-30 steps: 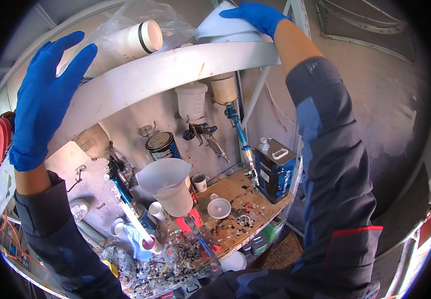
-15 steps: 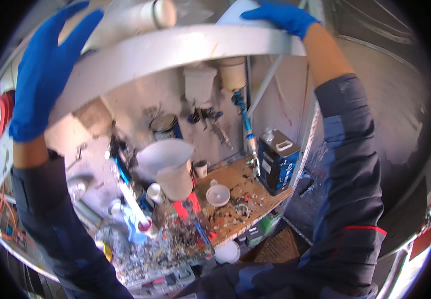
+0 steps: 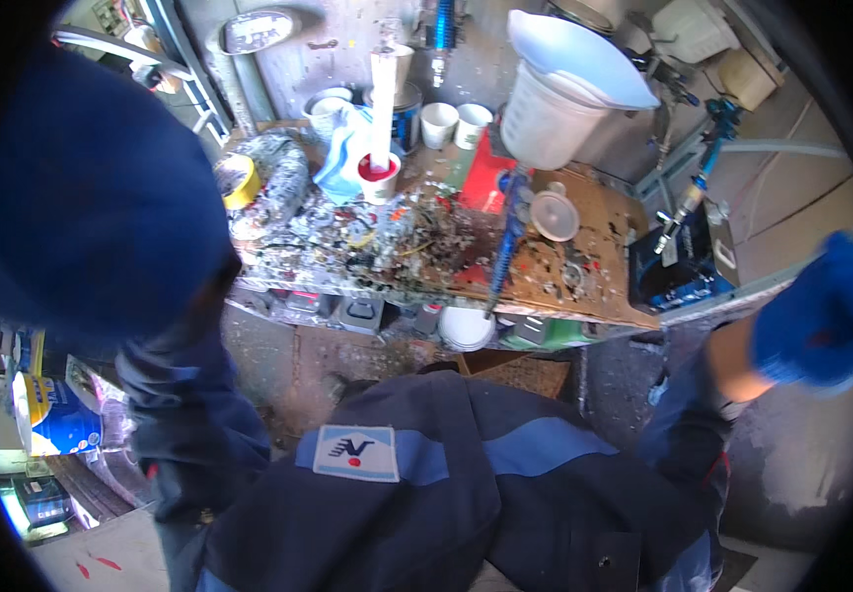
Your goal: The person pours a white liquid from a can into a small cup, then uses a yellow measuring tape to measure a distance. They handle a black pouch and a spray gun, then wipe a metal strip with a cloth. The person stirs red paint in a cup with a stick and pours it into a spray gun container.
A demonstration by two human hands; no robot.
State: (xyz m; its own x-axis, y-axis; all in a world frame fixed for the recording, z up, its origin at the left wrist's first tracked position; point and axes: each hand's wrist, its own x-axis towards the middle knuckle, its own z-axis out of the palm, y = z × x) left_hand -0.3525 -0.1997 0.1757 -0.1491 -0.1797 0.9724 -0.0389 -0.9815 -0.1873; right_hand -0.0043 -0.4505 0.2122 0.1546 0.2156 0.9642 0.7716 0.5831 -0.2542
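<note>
My left hand point(image 3: 91, 197), in a blue glove, is raised so close that it fills the upper left as a blurred shape; its fingers cannot be made out. At the far right edge my right hand point(image 3: 809, 321), gloved in blue too, is lifted beside the bench. It is smeared and partly cut off, so its fingers and anything in them stay unclear. Between the hands is a paint-spattered workbench point(image 3: 347, 259). On it stand a paper cup point(image 3: 379, 189) with red paint and a white stick, a large translucent pitcher point(image 3: 545, 118) and a white strainer-like cup point(image 3: 555, 215).
Yellow tape point(image 3: 238, 182) lies at the bench's left end, near a light-blue cloth point(image 3: 340, 158). Two paper cups point(image 3: 439, 125) stand at the back. A blue spray gun point(image 3: 693, 192) hangs before a dark metal can point(image 3: 678, 266) at right. Under the bench sits a white tub point(image 3: 466, 329).
Both hands have come away from the white shelf edge above the bench, the left now very close, the right lower at the right. The view has tilted down, and the shelf has left it.
</note>
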